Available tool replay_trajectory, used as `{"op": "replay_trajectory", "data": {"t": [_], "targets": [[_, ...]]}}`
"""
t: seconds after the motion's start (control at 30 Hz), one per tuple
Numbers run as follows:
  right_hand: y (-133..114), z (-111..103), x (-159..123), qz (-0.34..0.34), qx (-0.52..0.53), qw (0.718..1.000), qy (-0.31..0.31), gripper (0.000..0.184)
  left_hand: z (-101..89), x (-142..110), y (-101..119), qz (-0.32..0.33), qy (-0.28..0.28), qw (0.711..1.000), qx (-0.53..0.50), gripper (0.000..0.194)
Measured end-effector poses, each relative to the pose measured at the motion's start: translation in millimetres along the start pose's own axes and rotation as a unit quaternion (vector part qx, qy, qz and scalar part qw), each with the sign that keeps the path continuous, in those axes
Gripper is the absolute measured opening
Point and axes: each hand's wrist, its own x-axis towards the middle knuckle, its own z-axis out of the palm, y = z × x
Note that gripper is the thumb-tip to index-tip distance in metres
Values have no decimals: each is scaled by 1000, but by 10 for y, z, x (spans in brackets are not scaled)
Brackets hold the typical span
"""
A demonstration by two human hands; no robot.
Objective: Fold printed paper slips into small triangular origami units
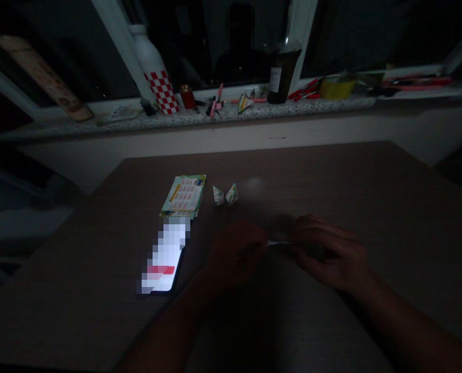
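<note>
Between my two hands is a thin, pale strip that looks like folded paper point(279, 243), seen edge-on above the table. My left hand point(238, 247) is closed on its left end, fingers pinched. Its right end sits in the pinched thumb and fingers of my right hand point(327, 248). Most of the paper is hidden by the fingers and the dim light. Beyond my left hand, two small folded paper pieces point(226, 195) with pointed tips stand side by side on the table.
Left of my hands lies a lit phone point(164, 280), with a stack of printed cards point(184, 194) behind it. The brown table point(316, 176) meets a wall below a window sill point(231, 118). On the sill stand a white-and-red checkered bottle point(158, 77), a dark labelled container point(281, 77) and several small items.
</note>
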Motion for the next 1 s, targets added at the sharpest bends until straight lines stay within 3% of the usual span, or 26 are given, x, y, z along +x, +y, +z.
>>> {"op": "replay_trajectory", "data": {"t": [0.1, 0.37, 0.7, 1.0], "targets": [[4, -5, 8, -18, -6, 1000, -5, 22, -1, 1, 14, -10, -8, 1000, 13, 6], [41, 52, -20, -58, -49, 997, -31, 20, 34, 19, 53, 46, -15, 995, 86, 17], [24, 157, -65, -78, -68, 992, -67, 13, 125, 40, 51, 89, -2, 989, 121, 3], [2, 127, -10, -65, -53, 996, -29, 16, -4, 47, -28, 69, -20, 988, 136, 7]]}}
